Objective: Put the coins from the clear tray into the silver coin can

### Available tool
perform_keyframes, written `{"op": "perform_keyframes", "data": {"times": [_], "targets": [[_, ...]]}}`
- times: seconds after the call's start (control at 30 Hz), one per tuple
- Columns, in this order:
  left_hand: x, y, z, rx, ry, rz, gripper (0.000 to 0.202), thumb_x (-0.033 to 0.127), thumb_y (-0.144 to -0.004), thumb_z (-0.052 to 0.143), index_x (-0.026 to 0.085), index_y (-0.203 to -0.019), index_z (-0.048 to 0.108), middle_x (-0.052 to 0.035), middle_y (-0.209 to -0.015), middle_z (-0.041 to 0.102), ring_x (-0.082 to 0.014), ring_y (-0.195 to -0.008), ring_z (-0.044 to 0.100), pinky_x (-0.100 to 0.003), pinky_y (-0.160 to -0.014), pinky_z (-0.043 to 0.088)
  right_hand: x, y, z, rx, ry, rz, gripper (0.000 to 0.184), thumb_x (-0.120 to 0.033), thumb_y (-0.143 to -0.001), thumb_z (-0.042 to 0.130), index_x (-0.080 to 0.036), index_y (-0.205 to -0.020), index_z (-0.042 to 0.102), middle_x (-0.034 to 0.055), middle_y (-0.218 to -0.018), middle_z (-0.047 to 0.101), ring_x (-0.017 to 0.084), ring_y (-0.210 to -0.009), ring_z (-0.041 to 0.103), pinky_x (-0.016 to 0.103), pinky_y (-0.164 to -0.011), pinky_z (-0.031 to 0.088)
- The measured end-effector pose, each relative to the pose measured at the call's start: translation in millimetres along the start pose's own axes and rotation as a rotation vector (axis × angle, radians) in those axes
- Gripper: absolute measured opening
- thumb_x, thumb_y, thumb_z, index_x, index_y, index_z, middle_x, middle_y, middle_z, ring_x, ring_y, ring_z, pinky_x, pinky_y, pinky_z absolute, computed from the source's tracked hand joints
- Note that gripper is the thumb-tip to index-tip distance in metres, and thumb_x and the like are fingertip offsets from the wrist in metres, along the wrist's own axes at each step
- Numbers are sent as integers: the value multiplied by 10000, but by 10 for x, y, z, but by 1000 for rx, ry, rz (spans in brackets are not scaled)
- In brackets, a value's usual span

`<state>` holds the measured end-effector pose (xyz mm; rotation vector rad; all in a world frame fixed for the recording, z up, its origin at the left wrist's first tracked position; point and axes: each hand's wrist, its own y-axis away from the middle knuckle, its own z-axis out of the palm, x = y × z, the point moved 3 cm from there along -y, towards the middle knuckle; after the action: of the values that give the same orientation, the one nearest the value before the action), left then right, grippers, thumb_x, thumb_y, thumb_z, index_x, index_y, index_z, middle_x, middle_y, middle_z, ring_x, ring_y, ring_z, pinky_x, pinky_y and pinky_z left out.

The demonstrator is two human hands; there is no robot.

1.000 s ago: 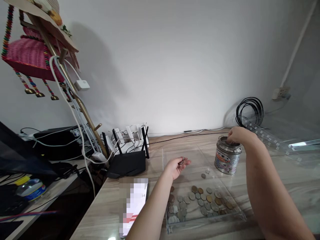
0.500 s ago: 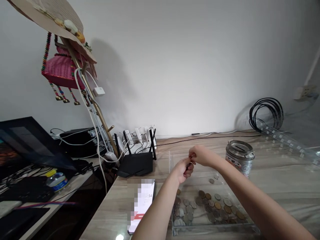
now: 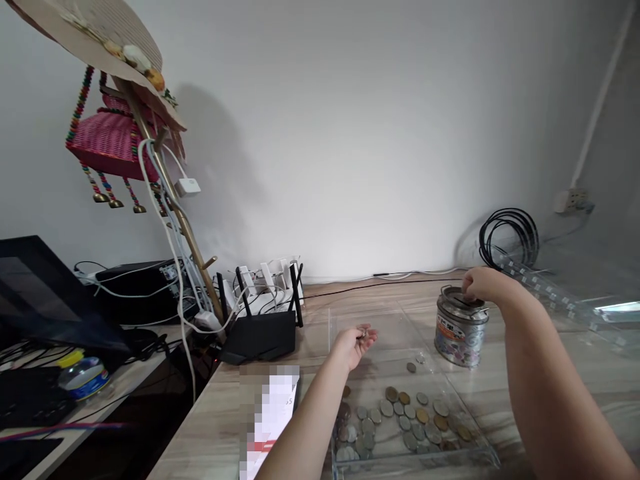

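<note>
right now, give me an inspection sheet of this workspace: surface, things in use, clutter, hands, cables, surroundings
Surface: pale wood-grain tabletop.
Things in use: round silver metal tin with a printed label, upright; clear plastic tray bearing gold- and silver-coloured round coins.
Clutter: black router with upright antennas; lit phone, partly pixelated, beside the left forearm.
Hands: left hand palm up, fingers partly open, apparently holding coins; right hand at the tin's lid, anything in its fingers hidden.
Cables: black coiled cable against the wall; white cable hanging on a gold-coloured stand.
Surroundings: pink woven bag under a wide-brimmed straw hat.
</note>
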<state>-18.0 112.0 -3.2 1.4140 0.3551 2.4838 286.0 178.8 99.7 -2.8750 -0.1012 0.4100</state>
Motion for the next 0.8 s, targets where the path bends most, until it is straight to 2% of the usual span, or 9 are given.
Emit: {"op": "perform_keyframes", "data": {"times": [0.1,0.2,0.3,0.4,0.47,0.53,0.6,0.7,0.8], "targets": [[7,15,18,-17,-70,6,144,25,-707,399,82,-725,530,-96,-684,625,-63,-486,537,-144,-440,379,-52,-26,105,-201,33,73,76,-140,-493,565,-180,-527,619,50,-537,574,149,-496,517,252,-465,344],[5,20,43,-65,-200,24,95,101,-727,446,91,-701,537,-67,-627,609,-34,-397,455,-135,-342,248,-212,10,39,-152,87,54,88,-167,-502,565,-182,-562,627,68,-614,601,166,-552,530,255,-476,342],[-7,31,86,-160,-320,55,119,221,-727,492,111,-703,530,-2,-528,548,-11,-314,320,-152,-319,108,-466,99,-89,-14,87,0,149,-279,-581,542,-189,-652,637,76,-706,620,186,-629,542,263,-509,352],[-7,54,136,-238,-392,114,201,328,-701,525,128,-722,517,31,-493,507,-5,-294,244,-172,-329,58,-910,236,-89,13,-27,-176,254,-366,-669,480,-196,-771,638,63,-761,628,167,-656,545,250,-543,362],[2,71,165,-274,-395,153,247,377,-685,537,136,-734,502,37,-491,501,-5,-288,227,-181,-333,52,-1276,351,61,-158,-134,-384,266,-375,-684,479,-198,-800,639,48,-764,631,139,-641,544,224,-546,362],[11,84,187,-311,-365,174,265,398,-675,543,145,-726,481,36,-501,509,-4,-281,222,-186,-335,58,-1579,461,267,-325,-149,-515,228,-321,-660,513,-193,-803,636,36,-734,631,126,-609,539,206,-514,346],[20,94,200,-343,-327,182,256,391,-672,546,151,-705,462,30,-511,519,-5,-277,224,-187,-334,66,-1764,522,438,-330,-83,-529,189,-245,-640,520,-179,-777,633,43,-719,629,130,-610,538,205,-501,328],[33,107,208,-369,-280,182,231,361,-676,546,146,-708,470,25,-507,516,-7,-280,230,-188,-336,70,-1858,535,530,-207,-2,-471,163,-192,-637,500,-166,-730,631,62,-734,628,144,-657,544,212,-523,321],[31,118,206,-368,-230,135,217,332,-708,506,123,-765,516,20,-503,500,-10,-295,248,-183,-337,77,-1775,495,404,-172,-6,-437,162,-179,-626,495,-192,-703,637,47,-732,632,141,-658,543,216,-537,326]]}}
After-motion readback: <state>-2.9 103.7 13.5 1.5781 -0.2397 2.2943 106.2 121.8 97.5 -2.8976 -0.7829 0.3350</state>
